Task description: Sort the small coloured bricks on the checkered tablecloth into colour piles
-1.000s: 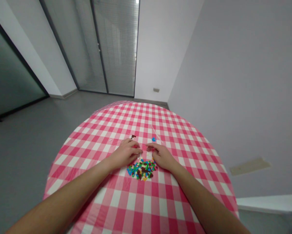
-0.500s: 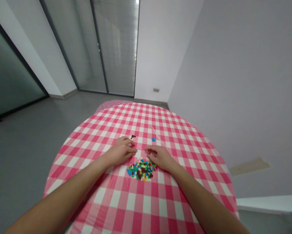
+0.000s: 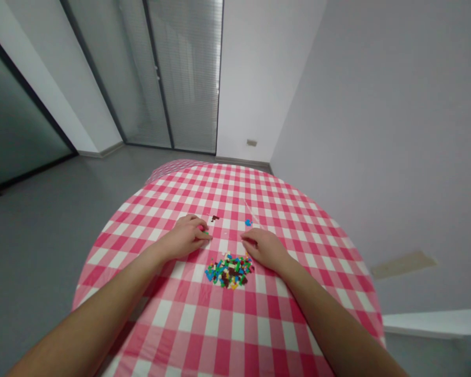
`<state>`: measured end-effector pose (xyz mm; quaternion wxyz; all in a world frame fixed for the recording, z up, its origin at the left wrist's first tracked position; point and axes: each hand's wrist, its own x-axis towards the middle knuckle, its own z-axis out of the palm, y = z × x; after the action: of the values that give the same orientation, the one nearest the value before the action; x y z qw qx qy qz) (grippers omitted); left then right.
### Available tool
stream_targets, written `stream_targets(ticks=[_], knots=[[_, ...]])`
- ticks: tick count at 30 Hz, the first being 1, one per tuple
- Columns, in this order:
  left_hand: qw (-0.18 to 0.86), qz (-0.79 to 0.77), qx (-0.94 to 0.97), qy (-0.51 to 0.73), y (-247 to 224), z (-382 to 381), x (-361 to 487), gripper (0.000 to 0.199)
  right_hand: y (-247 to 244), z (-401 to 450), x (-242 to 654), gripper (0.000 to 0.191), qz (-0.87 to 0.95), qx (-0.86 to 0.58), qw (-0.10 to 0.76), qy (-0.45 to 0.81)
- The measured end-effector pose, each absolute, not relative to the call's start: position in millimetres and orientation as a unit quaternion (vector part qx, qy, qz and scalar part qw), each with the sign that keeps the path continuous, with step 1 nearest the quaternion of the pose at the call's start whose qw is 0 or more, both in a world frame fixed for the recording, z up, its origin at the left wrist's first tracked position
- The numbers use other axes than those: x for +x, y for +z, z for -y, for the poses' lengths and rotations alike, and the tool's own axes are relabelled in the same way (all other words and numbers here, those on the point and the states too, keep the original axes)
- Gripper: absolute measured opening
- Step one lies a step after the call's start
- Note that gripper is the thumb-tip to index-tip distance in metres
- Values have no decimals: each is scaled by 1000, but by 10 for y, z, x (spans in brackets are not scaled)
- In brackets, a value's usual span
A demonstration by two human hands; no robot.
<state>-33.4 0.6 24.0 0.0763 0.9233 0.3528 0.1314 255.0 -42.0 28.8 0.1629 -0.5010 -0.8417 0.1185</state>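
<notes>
My left hand (image 3: 188, 236) rests low over the checked cloth, its fingers curled around a small green toy brick (image 3: 206, 233) that shows between thumb and forefinger. Most of that brick is hidden. To its right, my right hand (image 3: 265, 246) hovers near the cloth with the fingers bent and the thumb apart from the forefinger; nothing shows between them. Just in front of both wrists lies a pile of small toy bricks (image 3: 229, 271) in blue, green, brown, white and yellow. Beyond the left fingertips are brown bricks (image 3: 215, 218). Blue bricks (image 3: 248, 222) lie past the right hand.
A pink-and-white checked tablecloth (image 3: 204, 314) covers the round table. The table's far edge faces a glass partition (image 3: 188, 78). A pale wall (image 3: 388, 131) runs along the right, and grey floor (image 3: 42, 220) lies at the left.
Both hands have moved apart, the left one leftward and the right one rightward, away from the pile. More of the pile's right side and of the green brick now shows.
</notes>
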Motion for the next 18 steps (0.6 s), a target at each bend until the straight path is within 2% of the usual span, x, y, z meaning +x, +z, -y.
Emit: stream_targets(ticks=[5,12,18], knots=[[94,-352,922,133,246,-9,-332,17,255,367,2568,19,857,-475,158,124],[115,-367,898,214,229,-52,-339,25,277,369,2567,18,847,-491,158,127],[120,-360,900,214,181,-71,-347,21,298,356,2628,18,823,-525,169,137]])
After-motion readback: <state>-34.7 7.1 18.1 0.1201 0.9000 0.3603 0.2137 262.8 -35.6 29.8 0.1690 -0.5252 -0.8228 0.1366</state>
